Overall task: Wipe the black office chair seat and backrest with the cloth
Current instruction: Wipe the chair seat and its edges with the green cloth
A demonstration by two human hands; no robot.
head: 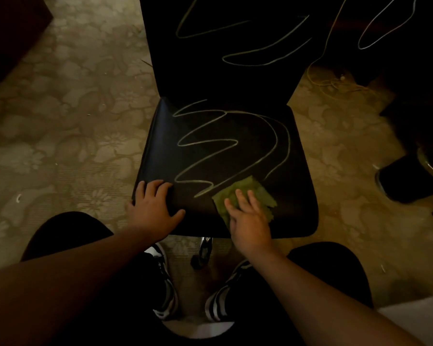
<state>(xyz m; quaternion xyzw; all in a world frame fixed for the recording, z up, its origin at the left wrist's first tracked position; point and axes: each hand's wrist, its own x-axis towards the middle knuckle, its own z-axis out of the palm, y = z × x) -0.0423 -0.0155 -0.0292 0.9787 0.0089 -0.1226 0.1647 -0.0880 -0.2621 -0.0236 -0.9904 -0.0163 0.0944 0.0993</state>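
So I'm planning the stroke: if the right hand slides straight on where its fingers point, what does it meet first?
Probably the pale squiggle line on the seat, just beyond the green cloth under the right hand.

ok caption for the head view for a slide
Right hand presses a green cloth on the chalk-scribbled black chair seat; left hand steadies its front edge.

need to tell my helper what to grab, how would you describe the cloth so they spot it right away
Find the black office chair seat, scrawled with pale zigzag lines. At its front edge, toward the right, lies the cloth, pressed flat under the right hand. It is the only green, ragged-edged thing on the dark seat.
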